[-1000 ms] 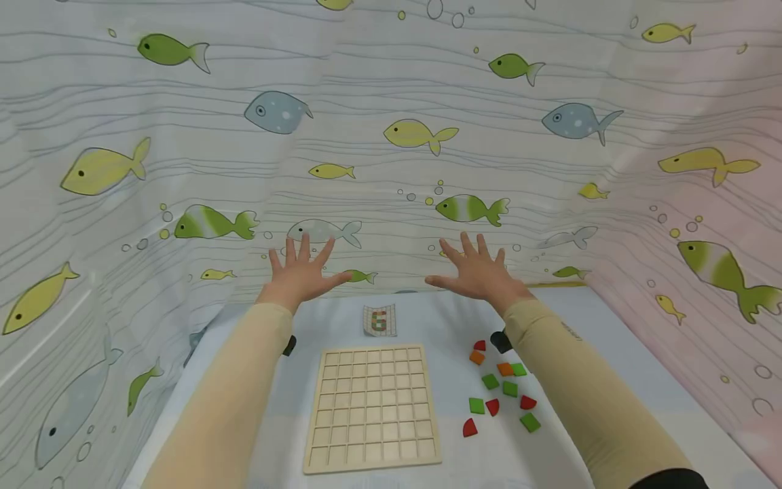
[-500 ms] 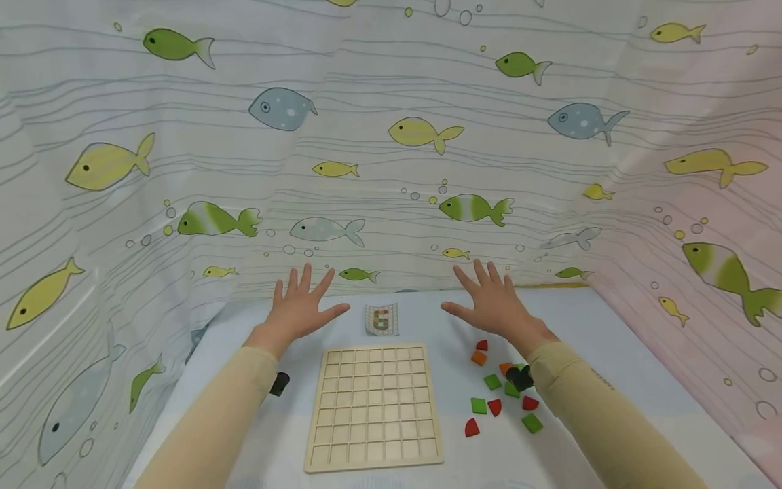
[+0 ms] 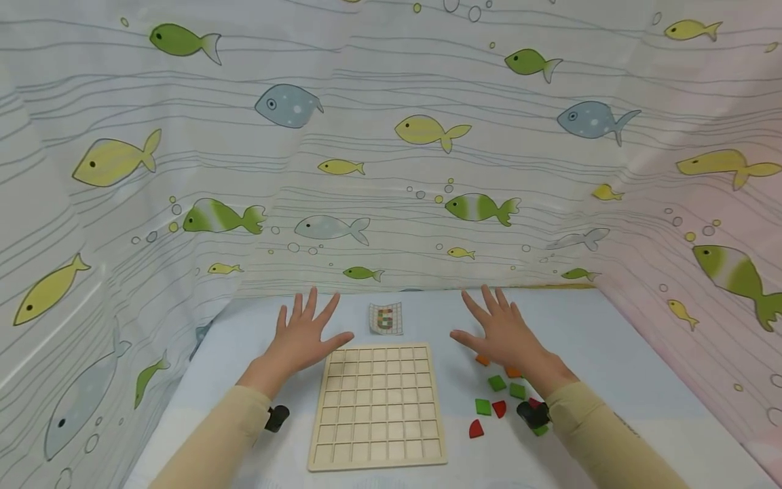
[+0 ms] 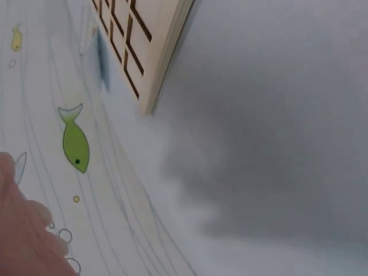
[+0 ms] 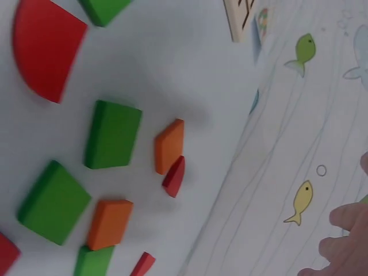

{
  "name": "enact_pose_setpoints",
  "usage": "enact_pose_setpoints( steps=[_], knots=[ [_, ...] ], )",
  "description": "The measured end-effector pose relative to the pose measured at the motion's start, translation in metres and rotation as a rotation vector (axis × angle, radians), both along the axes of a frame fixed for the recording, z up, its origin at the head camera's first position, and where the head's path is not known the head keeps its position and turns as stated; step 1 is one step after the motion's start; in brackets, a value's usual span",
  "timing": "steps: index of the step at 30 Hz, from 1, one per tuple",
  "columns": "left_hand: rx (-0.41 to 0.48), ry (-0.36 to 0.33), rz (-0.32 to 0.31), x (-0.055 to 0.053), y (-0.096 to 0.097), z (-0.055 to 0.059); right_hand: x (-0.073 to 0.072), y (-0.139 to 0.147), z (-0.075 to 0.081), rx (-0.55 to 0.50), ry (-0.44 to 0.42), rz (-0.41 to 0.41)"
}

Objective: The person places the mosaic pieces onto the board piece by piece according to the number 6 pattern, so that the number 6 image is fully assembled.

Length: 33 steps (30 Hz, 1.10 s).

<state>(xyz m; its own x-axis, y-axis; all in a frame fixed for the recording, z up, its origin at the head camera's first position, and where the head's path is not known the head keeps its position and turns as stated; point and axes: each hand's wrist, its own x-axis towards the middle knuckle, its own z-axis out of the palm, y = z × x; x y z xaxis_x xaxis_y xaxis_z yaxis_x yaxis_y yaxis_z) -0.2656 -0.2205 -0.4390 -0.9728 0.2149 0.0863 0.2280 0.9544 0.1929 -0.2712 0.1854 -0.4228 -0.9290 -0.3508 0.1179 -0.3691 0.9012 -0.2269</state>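
Both hands hover above the table with fingers spread and hold nothing. The left hand (image 3: pixel 301 341) is by the far left corner of a pale wooden grid board (image 3: pixel 379 407), its thumb in front of the board's edge. Above the loose pieces on the right is the right hand (image 3: pixel 504 333), hiding some of them. Among these are green squares (image 5: pixel 114 135), orange squares (image 5: pixel 110 223) and red quarter-circles (image 5: pixel 49 49). Behind the board lies a small paper card (image 3: pixel 385 319) with a coloured pattern on a grid. In the left wrist view only part of the left hand shows.
A fish-printed curtain (image 3: pixel 366 149) encloses the table at the back and both sides. The light blue tabletop (image 3: pixel 427 316) meets it just beyond the card. A small black device (image 3: pixel 277 418) sits at the left wrist, another (image 3: pixel 533 413) at the right.
Both hands have come down and back toward the body, from in front of the curtain to over the table, fingers still spread. The board, card and pieces have stayed put; the view has shifted slightly.
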Motion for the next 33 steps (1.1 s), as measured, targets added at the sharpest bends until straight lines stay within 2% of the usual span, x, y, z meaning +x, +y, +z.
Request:
enact_pose_setpoints(
  steps=[6, 13, 21, 27, 33],
  knots=[
    [0.025, 0.024, -0.013, 0.018, 0.001, -0.012, 0.016, 0.006, -0.013, -0.026, 0.003, -0.016],
    [0.073, 0.016, -0.012, 0.04, 0.002, -0.023, 0.033, 0.01, -0.024, -0.072, 0.005, -0.013],
    [0.166, -0.004, -0.039, 0.063, -0.001, -0.033, 0.051, 0.017, -0.039, -0.166, -0.038, -0.055],
    [0.265, -0.079, -0.073, 0.081, -0.008, -0.039, 0.06, 0.022, -0.05, -0.192, -0.085, -0.084],
    [0.33, -0.17, -0.095, 0.097, -0.017, -0.045, 0.065, 0.031, -0.059, -0.239, -0.097, -0.101]
  ],
)
